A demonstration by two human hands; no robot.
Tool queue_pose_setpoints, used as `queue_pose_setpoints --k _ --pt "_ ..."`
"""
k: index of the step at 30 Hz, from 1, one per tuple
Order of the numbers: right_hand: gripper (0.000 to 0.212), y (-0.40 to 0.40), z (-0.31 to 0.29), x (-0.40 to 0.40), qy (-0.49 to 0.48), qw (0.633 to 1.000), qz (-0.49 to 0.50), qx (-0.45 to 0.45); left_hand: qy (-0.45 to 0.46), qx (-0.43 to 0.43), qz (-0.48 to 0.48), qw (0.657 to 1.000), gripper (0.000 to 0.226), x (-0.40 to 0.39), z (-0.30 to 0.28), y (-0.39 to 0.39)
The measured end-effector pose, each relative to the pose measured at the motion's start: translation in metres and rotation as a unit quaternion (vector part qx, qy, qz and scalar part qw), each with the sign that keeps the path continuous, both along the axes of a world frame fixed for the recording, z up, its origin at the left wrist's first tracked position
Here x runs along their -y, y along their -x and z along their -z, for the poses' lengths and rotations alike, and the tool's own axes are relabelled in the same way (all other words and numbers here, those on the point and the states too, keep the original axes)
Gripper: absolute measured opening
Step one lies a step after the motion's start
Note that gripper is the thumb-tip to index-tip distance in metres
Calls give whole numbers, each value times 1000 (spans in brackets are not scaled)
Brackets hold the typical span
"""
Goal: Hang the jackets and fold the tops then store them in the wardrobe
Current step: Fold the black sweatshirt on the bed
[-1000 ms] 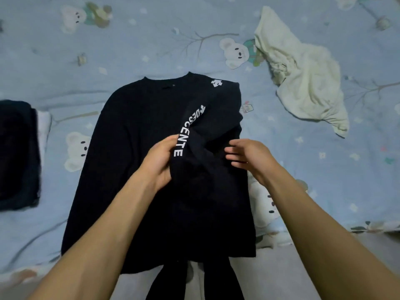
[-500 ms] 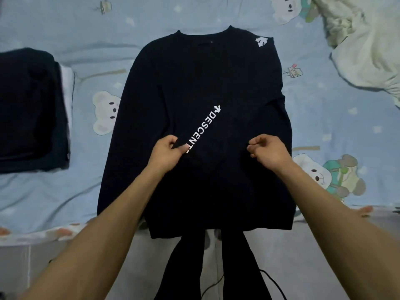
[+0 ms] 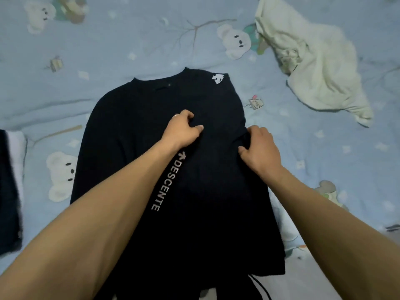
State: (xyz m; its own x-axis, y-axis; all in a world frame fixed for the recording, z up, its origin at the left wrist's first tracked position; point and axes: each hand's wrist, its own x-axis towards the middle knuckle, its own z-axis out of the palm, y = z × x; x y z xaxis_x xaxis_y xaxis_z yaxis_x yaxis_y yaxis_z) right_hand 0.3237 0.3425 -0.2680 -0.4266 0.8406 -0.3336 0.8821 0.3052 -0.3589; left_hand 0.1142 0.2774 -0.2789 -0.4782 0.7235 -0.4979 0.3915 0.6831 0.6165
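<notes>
So the black top lay flat on the blue bear-print bedsheet, neckline away from the person, its hem reaching the bed's near edge. One sleeve had been folded in across the body (the white DESCENTE lettering ran down it at a slant). The left hand rested on the middle of the chest, fingers curled and pinching a bit of the black fabric. The right hand sat at the top's right edge, its fingers bent round a fold of cloth there and holding it. A crumpled cream garment lay well apart at the upper right, and a dark folded pile sat at the far left edge.
</notes>
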Motion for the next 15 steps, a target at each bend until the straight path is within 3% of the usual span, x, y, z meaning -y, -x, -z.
queue_pose_setpoints --k 2,5,9,13,15 --pt "46 4 11 -11 0 999 -25 36 -3 15 0 1000 59 -33 6 1" --pt "29 6 29 -29 -22 1000 -16 8 -21 52 -7 998 63 -88 15 -5" --pt "20 -8 44 -41 -26 996 -79 -26 -32 131 -25 991 30 -149 24 -12" --pt "8 -28 56 -54 10 982 171 -77 -68 231 -141 960 22 -174 31 -14" --pt "7 -23 55 -55 29 984 169 -53 -41 212 -143 966 28 -172 34 -18"
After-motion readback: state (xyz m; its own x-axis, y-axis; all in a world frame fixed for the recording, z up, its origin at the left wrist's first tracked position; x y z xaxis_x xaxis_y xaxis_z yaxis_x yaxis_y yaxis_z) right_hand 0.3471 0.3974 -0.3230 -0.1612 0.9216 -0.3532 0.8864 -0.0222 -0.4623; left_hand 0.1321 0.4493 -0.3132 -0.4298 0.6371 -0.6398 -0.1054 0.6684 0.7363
